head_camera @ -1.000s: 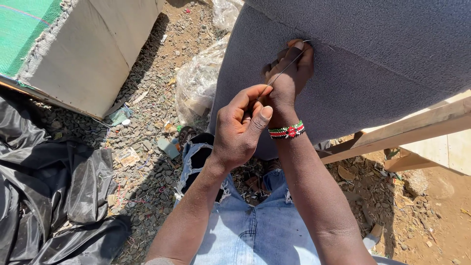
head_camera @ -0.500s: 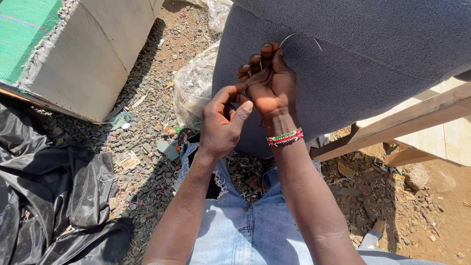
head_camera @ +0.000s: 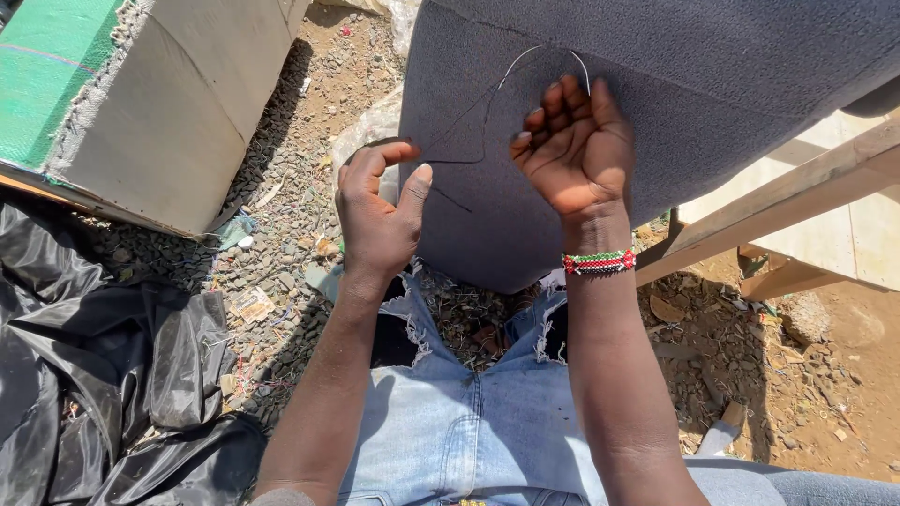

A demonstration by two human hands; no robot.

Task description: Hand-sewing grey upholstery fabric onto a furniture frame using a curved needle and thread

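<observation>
My right hand (head_camera: 577, 150), with a beaded bracelet (head_camera: 598, 262) on the wrist, grips a curved steel needle (head_camera: 544, 54) against grey upholstery fabric (head_camera: 712, 84). A dark thread (head_camera: 464, 141) runs from the needle down to my left hand (head_camera: 380, 211), which pinches it between thumb and fingers near the fabric's left edge. The fabric covers a padded piece resting on a wooden frame (head_camera: 787, 197), above my knees in torn blue jeans (head_camera: 469, 412).
A foam block with a green woven cover (head_camera: 122, 112) lies at the upper left. Black plastic sheeting (head_camera: 94, 375) is heaped at the lower left. The ground is gravel and dirt (head_camera: 281, 187) strewn with scraps; a clear plastic bag (head_camera: 370, 126) lies by the fabric.
My right hand has pulled the needle up out of the fabric and opened its palm toward me. My left hand dropped away from it, drawing the thread taut between them.
</observation>
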